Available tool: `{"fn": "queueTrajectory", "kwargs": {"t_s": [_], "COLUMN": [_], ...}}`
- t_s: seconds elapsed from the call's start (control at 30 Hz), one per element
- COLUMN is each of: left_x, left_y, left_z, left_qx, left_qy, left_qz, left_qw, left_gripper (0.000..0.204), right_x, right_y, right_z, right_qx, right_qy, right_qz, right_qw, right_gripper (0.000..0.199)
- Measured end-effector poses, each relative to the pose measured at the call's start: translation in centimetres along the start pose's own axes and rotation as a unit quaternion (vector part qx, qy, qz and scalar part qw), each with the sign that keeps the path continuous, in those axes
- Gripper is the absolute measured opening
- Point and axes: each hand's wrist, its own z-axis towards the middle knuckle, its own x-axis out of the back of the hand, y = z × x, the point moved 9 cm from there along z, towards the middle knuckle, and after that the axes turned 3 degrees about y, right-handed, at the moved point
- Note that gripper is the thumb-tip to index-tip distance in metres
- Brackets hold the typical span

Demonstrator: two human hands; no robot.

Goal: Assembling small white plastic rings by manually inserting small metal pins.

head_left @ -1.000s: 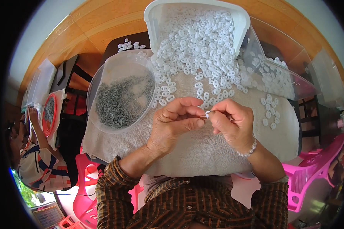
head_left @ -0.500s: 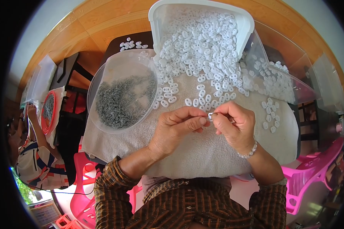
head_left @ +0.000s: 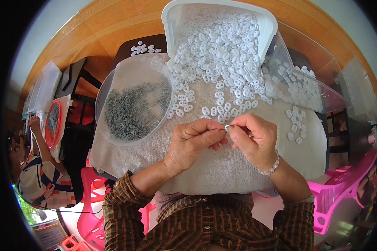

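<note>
In front of me is a dark counter, mostly covered by a beige towel. On its far side, a big white bin lies with its mouth toward me, and a heap of white two-holed pieces spreads from it onto the towel. Right of the bin is a clear box with more such pieces inside. To the left sits a round, see-through tray holding a mound of slim grey parts.

My hands meet above the middle of the towel, fingertips almost touching. My right hand pinches one small white piece between thumb and forefinger. The thumb and forefinger of my left hand are pressed together at that piece's left side; I cannot tell whether anything sits between them. A pale beaded bracelet circles my right wrist. The small white piece is mostly hidden by my fingers.
</note>
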Motion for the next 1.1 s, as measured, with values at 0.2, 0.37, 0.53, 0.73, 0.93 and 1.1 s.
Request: {"fn": "queueTrajectory", "kwargs": {"t_s": [0.2,0.37,0.53,0.73,0.93,1.1], "left_x": [0.2,-0.3,1.9,-2.9,-3.7,-2.5], "left_y": [-0.3,0.7,0.3,2.8,2.4,2.1], "left_z": [0.1,0.8,1.9,1.9,0.1,-1.2], "left_qx": [0.003,-0.006,-0.057,-0.294,-0.377,-0.407], "left_qy": [0.016,0.012,0.061,0.118,0.108,0.101], "left_qz": [-0.001,0.006,0.16,0.657,0.643,0.581], "left_qw": [1.0,1.0,0.984,0.684,0.659,0.697], "left_gripper": [0.011,0.022,0.025,0.008,0.008,0.015], "right_x": [0.0,1.3,2.8,3.0,2.7,2.2], "right_y": [-0.1,1.6,2.5,2.1,1.4,1.0], "right_z": [0.1,0.3,0.8,0.8,0.0,0.1], "right_qx": [-0.007,-0.097,-0.136,-0.106,-0.089,-0.081], "right_qy": [0.026,0.044,0.086,0.102,0.106,0.089], "right_qz": [-0.01,0.133,0.214,0.23,0.223,0.235], "right_qw": [1.0,0.985,0.963,0.962,0.965,0.965], "right_gripper": [0.008,0.005,0.01,0.009,0.009,0.007]}}
